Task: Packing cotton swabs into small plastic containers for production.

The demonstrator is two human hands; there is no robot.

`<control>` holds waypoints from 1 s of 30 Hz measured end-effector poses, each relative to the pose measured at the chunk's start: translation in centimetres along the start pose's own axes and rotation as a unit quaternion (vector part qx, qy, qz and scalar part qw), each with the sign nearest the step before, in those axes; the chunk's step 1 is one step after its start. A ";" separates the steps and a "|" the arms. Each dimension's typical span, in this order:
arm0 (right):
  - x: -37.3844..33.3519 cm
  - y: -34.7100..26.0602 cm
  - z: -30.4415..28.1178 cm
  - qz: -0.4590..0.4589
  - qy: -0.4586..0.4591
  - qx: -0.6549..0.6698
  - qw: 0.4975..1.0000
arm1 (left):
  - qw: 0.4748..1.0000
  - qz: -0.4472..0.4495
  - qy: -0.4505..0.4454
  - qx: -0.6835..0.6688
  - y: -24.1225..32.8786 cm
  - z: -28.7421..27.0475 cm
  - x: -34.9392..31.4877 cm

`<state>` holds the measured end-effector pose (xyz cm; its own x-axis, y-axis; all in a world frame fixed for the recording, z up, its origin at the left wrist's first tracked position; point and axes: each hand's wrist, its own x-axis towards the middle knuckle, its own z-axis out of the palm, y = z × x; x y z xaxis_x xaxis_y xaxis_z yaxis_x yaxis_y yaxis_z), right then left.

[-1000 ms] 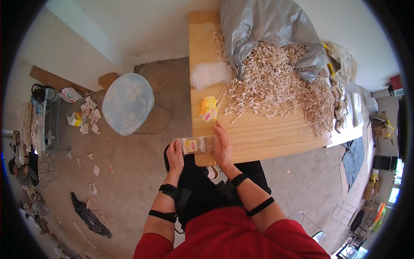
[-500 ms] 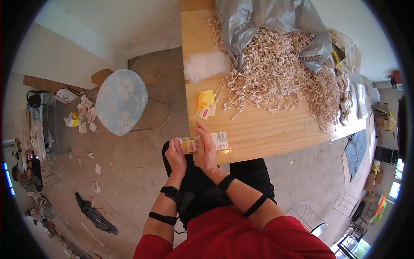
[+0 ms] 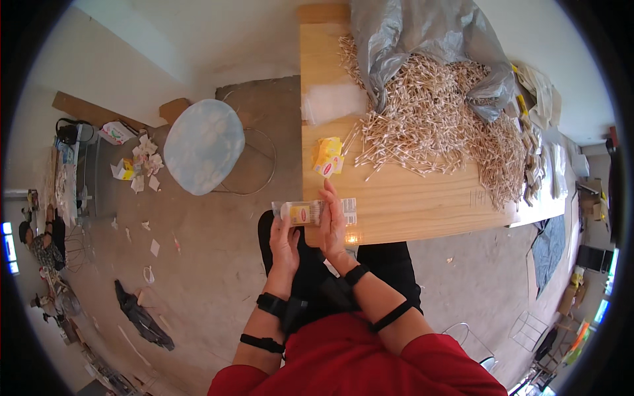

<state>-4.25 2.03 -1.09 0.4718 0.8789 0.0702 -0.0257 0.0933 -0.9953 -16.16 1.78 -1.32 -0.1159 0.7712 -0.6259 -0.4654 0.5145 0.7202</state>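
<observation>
A clear plastic pack of cotton swabs [image 3: 302,213] with a yellow label is held sideways over the table's near left corner. My left hand [image 3: 284,243] is closed round its left part, where the clear wrap sticks out past the fingers. At the other end my right hand [image 3: 333,228] grips the pack at its thumb side, fingers pointing up and away. Beside that hand a printed white card or packet [image 3: 347,210] lies on the table, partly covered. Yellow cards [image 3: 328,157] lie in a small stack beyond the hands.
A large heap of loose cotton swabs [image 3: 422,125] covers the far part of the wooden table [image 3: 422,198], under a grey plastic bag [image 3: 429,30]. Clear plastic bags [image 3: 335,102] lie at the table's left edge. A round stool with a pale blue cover [image 3: 205,146] stands left.
The view has shifted, so the table sits further right. My left hand has moved lower on the pack, and more of the clear wrap shows at its left end.
</observation>
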 end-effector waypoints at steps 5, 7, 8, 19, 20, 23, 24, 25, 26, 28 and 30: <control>0.5 0.9 0.5 0.016 -0.012 0.059 0.998 | 0.993 -0.024 -0.069 -0.094 -0.5 2.5 -0.7; 0.5 1.1 0.9 -0.024 0.001 -0.006 1.000 | 0.993 -0.023 -0.045 -0.109 -1.1 3.0 -0.7; 0.5 1.2 1.1 -0.025 0.000 -0.003 1.000 | 0.993 -0.020 -0.034 -0.107 -1.3 3.0 -0.7; 0.3 -2.0 2.3 -0.009 -0.037 -0.067 0.997 | 0.999 -0.010 -0.021 -0.049 -1.7 3.6 -1.0; 0.2 -1.9 2.2 -0.007 -0.037 -0.067 0.997 | 0.999 -0.022 -0.016 -0.042 -1.7 3.5 -0.9; 0.1 -1.1 2.1 -0.007 -0.031 -0.047 0.998 | 0.998 -0.022 -0.037 -0.037 -1.8 2.7 -0.5; -0.2 -0.9 1.8 0.001 0.000 -0.048 0.999 | 0.997 -0.012 -0.059 -0.041 -1.6 2.8 -0.5; -0.6 -0.7 1.5 0.008 0.031 -0.049 0.998 | 0.997 -0.013 -0.063 -0.040 -1.3 2.8 -0.5; -1.2 -0.7 1.3 0.005 0.034 -0.052 0.998 | 0.994 -0.012 -0.067 -0.080 -0.9 2.8 -0.6; -2.9 -1.3 0.5 0.074 0.048 0.029 0.996 | 0.991 -0.008 -0.050 -0.120 -0.8 2.6 -0.7; -4.0 -2.0 0.0 0.092 0.010 0.028 0.995 | 0.992 -0.008 -0.043 -0.118 -1.0 2.3 -0.4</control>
<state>-6.11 -1.64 0.66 0.4721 0.8740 -0.1149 -0.1626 -0.0417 -0.9858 -13.58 1.83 -1.11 -0.0366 0.7979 -0.6017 -0.6599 0.4328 0.6142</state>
